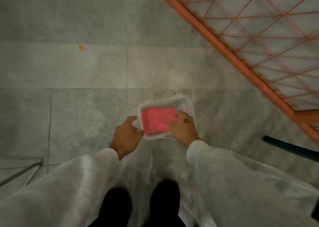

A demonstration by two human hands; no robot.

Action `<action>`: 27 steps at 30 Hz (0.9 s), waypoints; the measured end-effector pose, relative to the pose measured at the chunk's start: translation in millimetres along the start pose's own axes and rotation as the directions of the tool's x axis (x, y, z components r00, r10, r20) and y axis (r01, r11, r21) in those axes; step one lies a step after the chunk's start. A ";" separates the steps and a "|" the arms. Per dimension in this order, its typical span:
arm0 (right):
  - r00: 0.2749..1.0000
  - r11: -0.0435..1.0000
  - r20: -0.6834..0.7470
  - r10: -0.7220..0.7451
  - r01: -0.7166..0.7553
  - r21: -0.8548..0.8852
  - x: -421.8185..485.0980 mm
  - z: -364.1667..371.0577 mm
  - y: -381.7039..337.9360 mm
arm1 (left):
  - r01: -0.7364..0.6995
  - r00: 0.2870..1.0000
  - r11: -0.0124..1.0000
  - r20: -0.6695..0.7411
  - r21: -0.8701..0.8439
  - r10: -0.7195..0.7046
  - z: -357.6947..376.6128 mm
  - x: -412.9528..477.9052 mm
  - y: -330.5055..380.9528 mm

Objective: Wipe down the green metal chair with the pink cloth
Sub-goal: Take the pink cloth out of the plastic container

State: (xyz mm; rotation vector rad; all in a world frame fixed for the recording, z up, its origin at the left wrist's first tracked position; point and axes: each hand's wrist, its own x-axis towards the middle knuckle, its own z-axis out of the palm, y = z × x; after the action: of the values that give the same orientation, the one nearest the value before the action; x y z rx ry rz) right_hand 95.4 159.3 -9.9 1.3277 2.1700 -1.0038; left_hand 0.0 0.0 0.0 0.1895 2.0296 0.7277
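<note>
A grey stone-tiled floor (69,68) fills the view, with an orange metal lattice frame (224,50) slanting across the far right. No green metal chair shows from here, so the wiping looks not yet begun.

Just beyond the person's black shoes (164,202) sits a clear rectangular plastic container (185,100), lid off, its long side running left to right. Inside it lies the folded pink cloth (158,120), flat on the bottom and filling the left and middle of the box. It is nearly square and a touch longer left to right.

The right hand (183,128) is plainly the nearer one. It reaches into the box from the near right and lies over the cloth's right edge, so the cloth spreads leftward from its fingers (177,113). The thumb rests on the pink surface. Whether the bent fingers already pinch the fold I cannot tell, since it is blurred.

The left hand (126,137) waits outside the box's left wall, fingers loosely curved and gripping nothing, touching the near-left corner. The cloth lies to its right, behind the wall.
</note>
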 end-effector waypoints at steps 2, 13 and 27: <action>0.999 0.999 -0.011 0.043 -0.043 -0.017 24.7 14.5 -0.2 | -0.001 0.999 0.998 -0.037 -0.060 -0.001 8.8 21.1 -8.9; 0.959 0.959 -0.025 0.281 -0.282 -0.042 75.7 58.4 16.4 | 0.034 0.999 0.993 0.015 -0.110 -0.032 18.7 44.8 -27.3; 0.979 0.928 -0.194 -0.067 0.132 0.349 -45.4 -27.2 -15.7 | -0.266 0.954 0.936 -0.076 0.232 0.290 -16.6 -39.9 32.0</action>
State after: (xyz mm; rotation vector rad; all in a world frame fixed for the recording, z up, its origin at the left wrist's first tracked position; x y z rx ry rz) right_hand 103.5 148.2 43.6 1.5322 2.2809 -1.4289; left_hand 3.4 2.8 53.5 0.5878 2.2133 0.6965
